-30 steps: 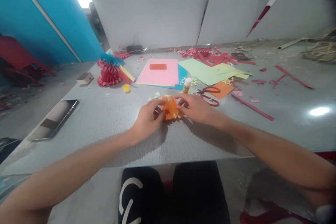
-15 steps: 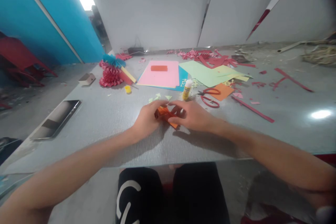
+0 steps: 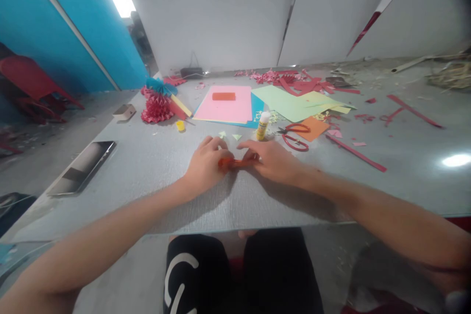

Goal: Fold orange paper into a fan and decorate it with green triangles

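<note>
Between my hands is a piece of folded orange paper (image 3: pixel 238 163), held just over the near middle of the table. My left hand (image 3: pixel 209 164) is closed on its left end. At the other end, my right hand (image 3: pixel 271 161) pinches the paper, its index finger reaching out above. Part of the paper is hidden by my fingers. Just beyond my right hand stands a glue stick (image 3: pixel 262 126) with a white end up. Red-handled scissors (image 3: pixel 296 136) lie to its right. Small light-green paper scraps (image 3: pixel 236 137) rest beyond the fingers.
Coloured sheets, a pink one (image 3: pixel 228 110) and a green one (image 3: pixel 283 100), lie farther back. A pleated red-and-blue paper piece (image 3: pixel 158 103), a yellow cap (image 3: pixel 180 126), a small box (image 3: pixel 124 112) and a phone (image 3: pixel 83 168) are at left. Red paper strips (image 3: pixel 356 153) lie at right.
The orange paper has turned from a slant to nearly level, seen more edge-on. My left hand's fingers have curled in around its end; the right hand has barely moved.
</note>
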Tool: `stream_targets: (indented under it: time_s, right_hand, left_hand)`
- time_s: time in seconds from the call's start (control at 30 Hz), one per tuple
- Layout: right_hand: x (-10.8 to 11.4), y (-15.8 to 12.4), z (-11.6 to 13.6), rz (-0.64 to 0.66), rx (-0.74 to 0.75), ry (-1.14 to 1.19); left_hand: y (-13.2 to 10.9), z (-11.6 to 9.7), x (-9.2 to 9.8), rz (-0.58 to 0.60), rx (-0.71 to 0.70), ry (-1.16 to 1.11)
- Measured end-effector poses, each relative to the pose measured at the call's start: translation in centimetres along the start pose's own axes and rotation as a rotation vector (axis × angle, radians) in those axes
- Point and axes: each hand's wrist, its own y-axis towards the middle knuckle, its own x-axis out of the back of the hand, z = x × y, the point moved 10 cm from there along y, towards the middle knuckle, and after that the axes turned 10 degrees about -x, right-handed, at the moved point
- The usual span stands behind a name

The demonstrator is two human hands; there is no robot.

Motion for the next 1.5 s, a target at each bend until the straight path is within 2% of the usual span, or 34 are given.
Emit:
stream_targets:
  time_s: [0.17,0.4,0.6,0.83,0.9,1.0,1.2,1.33,1.5]
  right_hand:
    - [0.4,0.1,-0.1,0.012,-0.022,-0.027]
    - [0.9,0.4,-0.7,0.055,-0.03,-0.076]
    - [0.6,0.2,-0.2,0.056,0.013,-0.073]
    - [0.8,0.2,-0.6,-0.037,-0.025,0.099]
    - [1.5,0.1,-0.4,-0.106,-0.011,0.166]
    - [2.3,0.0,-0.8,-0.165,-0.051,0.35]
    - [2.1,-0.5,-1.2,-0.142,-0.177,0.724]
    - [1.0,-0.5,-0.9,-0.067,-0.205,0.816]
    - [-0.2,-0.1,-0.9,0.052,-0.214,0.826]
  left_hand:
    - [0.2,0.1,-1.0,0.072,0.024,-0.104]
    - [0.2,0.2,-0.4,0.048,0.081,-0.209]
    - [0.0,0.0,-1.5,0.089,0.056,-0.262]
    - [0.2,0.3,-1.0,0.024,0.05,-0.268]
    - [0.1,0.3,-0.6,0.018,0.115,-0.338]
    - [-0.3,0.6,-0.6,-0.004,0.287,-0.576]
    - [-1.3,-0.7,-2.9,0.064,0.467,-1.072]
    - [-1.7,-0.7,-2.8,0.013,0.509,-1.102]
    - [-1.7,-0.9,-2.0,-0.037,0.496,-1.082]
